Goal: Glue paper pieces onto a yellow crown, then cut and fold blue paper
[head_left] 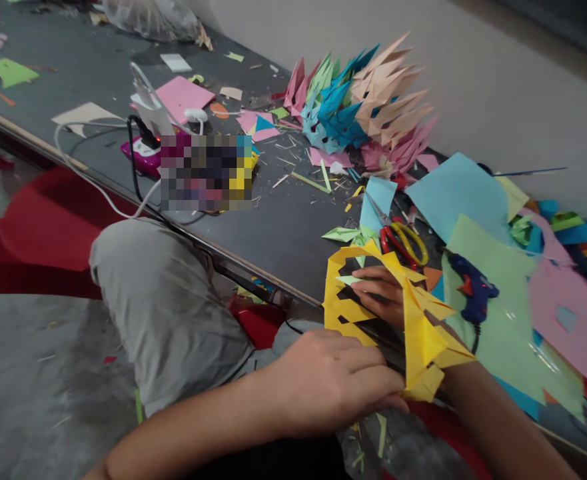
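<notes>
A yellow folded-paper ring with pointed spikes (413,320) sits at the near edge of the grey table (283,227). My right hand (380,293) reaches through the ring's middle, fingers together against its inner side. My left hand (333,380) is curled closed, pinching the ring's lower yellow spike near the table edge. My left forearm crosses in from the lower left.
Red-and-yellow scissors (403,243) and a blue glue gun (473,290) lie just behind the ring. Loose sheets of coloured paper (498,280) cover the right side. A pile of spiky paper pieces (363,107) stands at the back. Cables and a pink device (140,153) lie left. My knee (163,300) is below the table.
</notes>
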